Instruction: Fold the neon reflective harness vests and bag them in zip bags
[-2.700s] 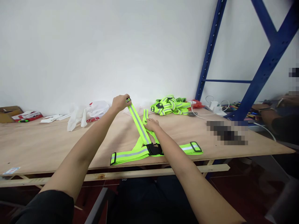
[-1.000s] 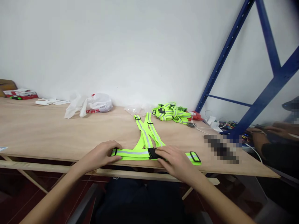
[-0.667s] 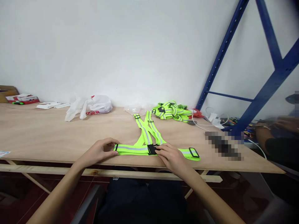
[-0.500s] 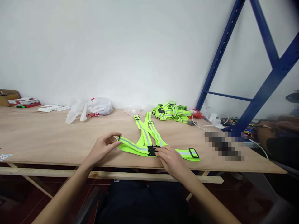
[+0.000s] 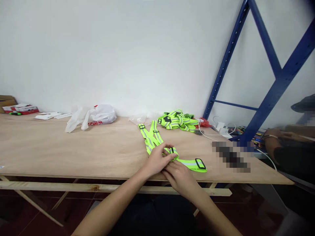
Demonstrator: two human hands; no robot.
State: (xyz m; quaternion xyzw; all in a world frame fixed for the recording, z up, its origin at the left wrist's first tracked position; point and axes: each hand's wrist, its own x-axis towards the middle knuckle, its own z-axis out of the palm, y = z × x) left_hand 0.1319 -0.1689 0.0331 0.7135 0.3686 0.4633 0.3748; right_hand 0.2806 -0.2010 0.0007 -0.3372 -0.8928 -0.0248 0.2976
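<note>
A neon yellow-green reflective strap harness (image 5: 150, 140) lies on the wooden table (image 5: 110, 150), its two upper straps crossing. My left hand (image 5: 158, 159) holds the folded-over left strap by its end, beside a black slider (image 5: 172, 150). Just below and to the right, my right hand (image 5: 179, 173) presses on the harness middle, its fingertips partly under my left hand. The right strap runs out past it to a black rectangular buckle (image 5: 200, 163). Both hands cover the harness's black centre piece.
Behind the harness is a heap of similar straps (image 5: 178, 120). White plastic bags (image 5: 104, 114) lie at the back left. A blue metal frame (image 5: 267, 95) rises at the right, near a cable, a pixelated dark object (image 5: 230, 157) and another person's arm (image 5: 273, 144).
My left hand has moved right, carrying the left strap end over the harness middle. My right hand has stayed near the centre. The view has shifted slightly.
</note>
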